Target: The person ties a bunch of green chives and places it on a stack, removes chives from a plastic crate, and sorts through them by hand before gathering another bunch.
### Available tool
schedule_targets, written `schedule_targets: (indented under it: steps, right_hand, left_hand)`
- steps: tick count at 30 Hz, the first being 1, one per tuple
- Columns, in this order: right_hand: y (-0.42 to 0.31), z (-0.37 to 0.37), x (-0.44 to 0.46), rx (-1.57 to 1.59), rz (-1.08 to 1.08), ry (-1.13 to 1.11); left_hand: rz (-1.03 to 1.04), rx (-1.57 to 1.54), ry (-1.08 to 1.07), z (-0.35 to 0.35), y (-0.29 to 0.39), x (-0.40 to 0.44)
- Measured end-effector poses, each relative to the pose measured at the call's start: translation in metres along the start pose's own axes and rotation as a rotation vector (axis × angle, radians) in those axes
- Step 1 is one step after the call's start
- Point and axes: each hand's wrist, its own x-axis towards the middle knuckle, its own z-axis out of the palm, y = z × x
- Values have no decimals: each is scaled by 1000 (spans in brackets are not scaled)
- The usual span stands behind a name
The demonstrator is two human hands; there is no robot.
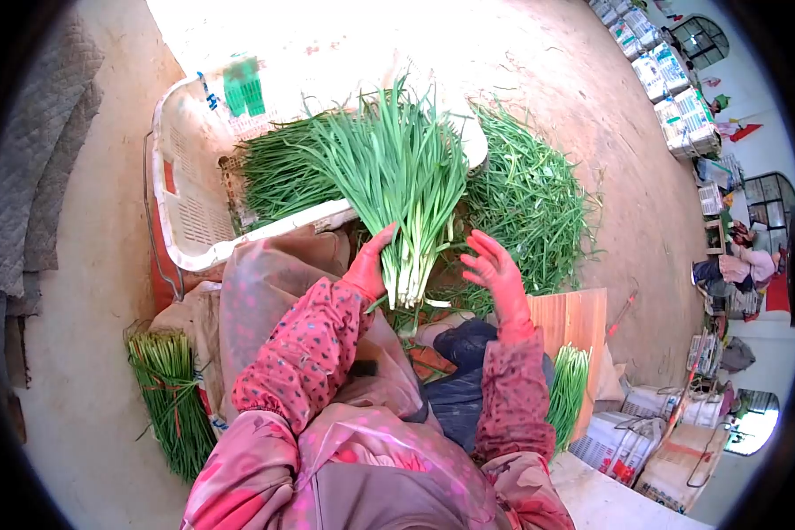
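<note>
- Lying at far left: a tied bundle [172,397].
- Next, a white crate [194,212] with greens [283,172] inside.
- Left hand [368,269]: fingers grasping the bunch [397,177] near its pale stem ends.
- Bunch: mid-view, leaves fanned across the crate's right part, stems towards the person.
- Right hand [496,272]: fingers released, parted, just beside the stems.
- Behind that hand, a loose pile [534,199] on the floor [632,238].
- Rightmost, a board [574,316], another bundle [570,384] against it.

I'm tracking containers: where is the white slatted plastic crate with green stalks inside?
In the head view, the crate is at upper left, beyond the left hand and its bunch of pale-ended green stalks.
</note>
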Motion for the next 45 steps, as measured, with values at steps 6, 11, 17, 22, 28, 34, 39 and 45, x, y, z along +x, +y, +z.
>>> schedule_targets:
  steps: [6, 11, 17, 22, 28, 34, 39, 45]
  right_hand:
    - [69, -4, 102, 399, 327, -318]
    - [56, 45, 141, 418, 209, -281]
    - [69, 53, 124, 155, 19, -145]
    - [80, 44, 103, 6, -86, -197]
    - [71, 7, 60, -86, -230, -267]
    - [119, 2, 36, 148, -14, -313]
    - [134, 11, 38, 201, -23, -339]
    - [154, 29, 29, -478, -273, 80]
  left_hand:
    - [-31, 206, -20, -26, 4, 5]
    - [16, 724, 88, -26, 20, 0]
    - [306, 841, 85, -12, 46, 18]
    - [361, 954, 157, -5, 25, 14]
    - [-1, 1097, -25, -28, 13, 25]
    - [-76, 1359, -229, -79, -11, 34]
    - [87, 2000, -512, -112, -18, 44]
    - [-43, 1734, -243, -92, -12, 31]
